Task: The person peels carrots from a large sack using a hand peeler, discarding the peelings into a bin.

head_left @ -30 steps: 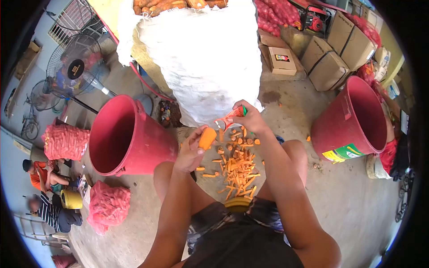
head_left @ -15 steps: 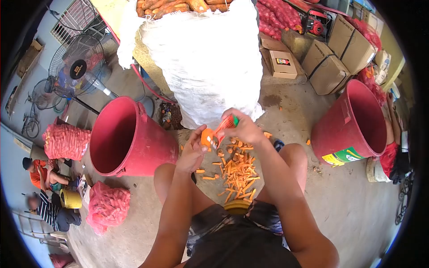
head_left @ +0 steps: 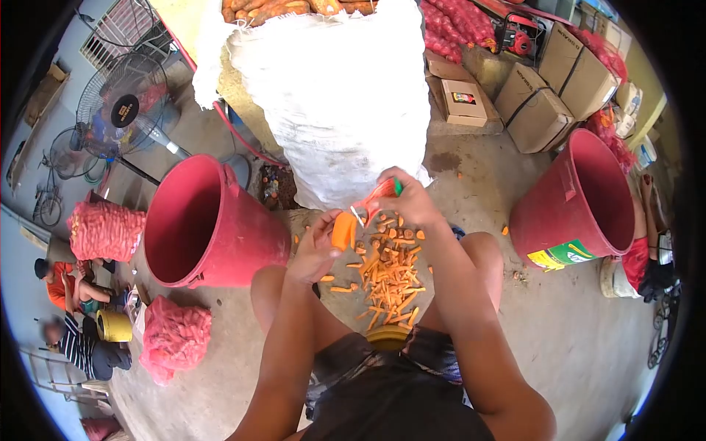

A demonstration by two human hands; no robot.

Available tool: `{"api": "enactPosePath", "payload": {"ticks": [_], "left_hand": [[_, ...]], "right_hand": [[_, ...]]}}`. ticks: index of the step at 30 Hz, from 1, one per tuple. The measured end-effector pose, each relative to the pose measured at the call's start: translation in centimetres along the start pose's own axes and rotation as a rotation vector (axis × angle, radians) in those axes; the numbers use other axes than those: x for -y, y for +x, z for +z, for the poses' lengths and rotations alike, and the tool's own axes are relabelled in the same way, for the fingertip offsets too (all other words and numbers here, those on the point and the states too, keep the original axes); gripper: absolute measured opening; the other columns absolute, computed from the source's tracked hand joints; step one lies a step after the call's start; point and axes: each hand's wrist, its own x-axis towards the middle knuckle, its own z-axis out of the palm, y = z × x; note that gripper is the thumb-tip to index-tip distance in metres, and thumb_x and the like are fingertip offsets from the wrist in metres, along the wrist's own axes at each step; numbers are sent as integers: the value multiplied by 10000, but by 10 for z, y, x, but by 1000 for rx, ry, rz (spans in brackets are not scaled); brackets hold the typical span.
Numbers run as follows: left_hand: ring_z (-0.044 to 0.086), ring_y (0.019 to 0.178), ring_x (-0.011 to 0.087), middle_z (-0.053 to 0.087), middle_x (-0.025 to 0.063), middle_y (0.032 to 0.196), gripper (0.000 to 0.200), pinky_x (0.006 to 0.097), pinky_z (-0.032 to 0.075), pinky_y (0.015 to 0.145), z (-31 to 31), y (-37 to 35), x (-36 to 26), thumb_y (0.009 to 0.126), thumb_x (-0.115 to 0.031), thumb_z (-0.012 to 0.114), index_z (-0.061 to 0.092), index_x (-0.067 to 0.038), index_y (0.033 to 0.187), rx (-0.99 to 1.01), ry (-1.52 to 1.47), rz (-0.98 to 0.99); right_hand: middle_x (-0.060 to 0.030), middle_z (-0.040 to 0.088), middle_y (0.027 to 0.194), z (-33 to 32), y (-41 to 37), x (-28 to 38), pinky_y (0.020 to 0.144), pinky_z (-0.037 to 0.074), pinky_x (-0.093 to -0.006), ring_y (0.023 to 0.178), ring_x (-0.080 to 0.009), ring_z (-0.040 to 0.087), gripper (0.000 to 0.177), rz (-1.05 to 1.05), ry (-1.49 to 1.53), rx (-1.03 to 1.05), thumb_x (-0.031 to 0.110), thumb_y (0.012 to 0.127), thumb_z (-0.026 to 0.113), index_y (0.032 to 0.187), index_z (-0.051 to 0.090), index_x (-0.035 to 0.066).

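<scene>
In the head view, my left hand [head_left: 312,251] is closed around a peeled orange carrot [head_left: 343,231]. My right hand [head_left: 412,203] grips a peeler [head_left: 373,197] with a red and green handle. Its blade end is just above and to the right of the carrot; a thin strip hangs at the carrot's right side. Below my hands, a heap of orange peelings and cut carrot ends [head_left: 390,285] lies on the floor between my legs. In front of me stands a big white sack [head_left: 342,110] with unpeeled carrots [head_left: 283,13] at its open top.
Large red bins stand to the left [head_left: 254,235] and right [head_left: 529,220]. At far left are a fan [head_left: 121,106], pink mesh sacks [head_left: 176,338], and two seated people beside a yellow bucket [head_left: 114,325]. Cardboard boxes [head_left: 533,110] sit at the back right, near another person's legs.
The carrot has turned, so more of its length shows. My right hand with the peeler has shifted slightly up and right, away from the carrot.
</scene>
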Motion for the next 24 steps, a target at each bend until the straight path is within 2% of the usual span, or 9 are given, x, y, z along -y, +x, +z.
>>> {"api": "enactPosePath", "payload": {"ticks": [2, 7, 11, 13, 14, 16, 17, 20, 24], "left_hand": [[539, 1348, 221, 528, 96, 1452, 878, 397, 415, 1177, 4, 0, -4, 793, -106, 886, 403, 2, 1519, 16, -18, 23], [557, 1344, 228, 519, 85, 1489, 925, 416, 423, 1176, -4, 8, 4, 834, -170, 881, 355, 16, 1572, -102, 70, 36], [533, 1377, 238, 506, 92, 1501, 923, 419, 411, 1188, 7, 3, 0, 842, -154, 869, 342, 17, 1581, -35, 29, -4], [529, 1378, 240, 506, 95, 1495, 921, 412, 406, 1191, 9, 1, -4, 836, -144, 870, 345, 16, 1576, -6, -30, 3], [525, 1382, 242, 505, 98, 1490, 919, 419, 405, 1193, 8, 0, -7, 821, -137, 876, 355, 17, 1562, -4, -40, 6], [521, 1385, 245, 505, 102, 1486, 916, 425, 404, 1196, 3, 1, -8, 805, -129, 882, 365, 19, 1547, -2, -48, 17], [523, 1372, 238, 512, 110, 1469, 894, 412, 400, 1193, -1, 3, -4, 801, -76, 857, 371, 3, 1548, -70, -14, 22], [541, 1337, 232, 537, 115, 1426, 889, 396, 396, 1188, 0, 3, 0, 790, -21, 840, 372, -14, 1547, -99, 13, 17], [546, 1319, 228, 555, 103, 1391, 913, 387, 394, 1183, 6, -3, -7, 786, -15, 850, 359, -14, 1555, 73, -107, 21]], "right_hand": [[17, 672, 911, -10, 6, -13, 739, 535, -272, 824, -88, 616, 389, 58, -38, -177, 91, 803, 915, 1092, 655, 81], [21, 674, 928, 19, -12, 28, 718, 528, -261, 834, -92, 631, 417, -15, 98, 80, 35, 819, 900, 1140, 636, 70], [22, 673, 922, 7, -2, 6, 729, 527, -260, 838, -85, 628, 410, 23, 68, 52, 24, 817, 895, 1134, 639, 78], [38, 677, 924, -6, 6, -9, 744, 531, -278, 843, -93, 610, 432, 47, -53, -185, 96, 775, 935, 1112, 665, 91], [38, 677, 924, -6, 7, -11, 744, 531, -278, 843, -93, 610, 432, 44, -53, -183, 96, 775, 935, 1112, 665, 91], [36, 677, 938, -1, 5, -2, 743, 530, -277, 838, -97, 608, 434, -2, 139, -80, 90, 772, 932, 1113, 665, 91], [7, 668, 1040, 7, 3, 1, 768, 529, -257, 902, -81, 619, 405, -87, -5, -12, 22, 813, 897, 1124, 649, 93], [7, 670, 1026, 19, -9, 17, 762, 534, -268, 896, -86, 622, 402, -40, 59, 113, 20, 811, 897, 1122, 652, 87], [25, 670, 936, -9, 4, -4, 708, 533, -265, 802, -97, 620, 383, 54, -64, -163, 88, 816, 900, 1109, 653, 84]]}}
